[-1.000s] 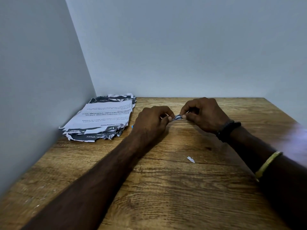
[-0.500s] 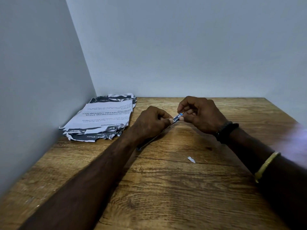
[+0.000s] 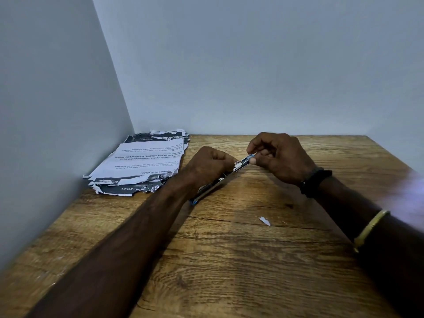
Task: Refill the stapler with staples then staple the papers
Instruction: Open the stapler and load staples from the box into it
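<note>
The stapler (image 3: 220,179) is lying slantwise over the middle of the bench (image 3: 229,260), its blue-tipped far end raised. The left hand (image 3: 210,165) is curling closed around its middle, and the right hand (image 3: 281,154) is pinching that far end between thumb and fingers. The torn papers (image 3: 143,161) are sitting left of the stapler, in the corner. A paper scrap (image 3: 265,221) is lying nearer than the stapler, to its right.
</note>
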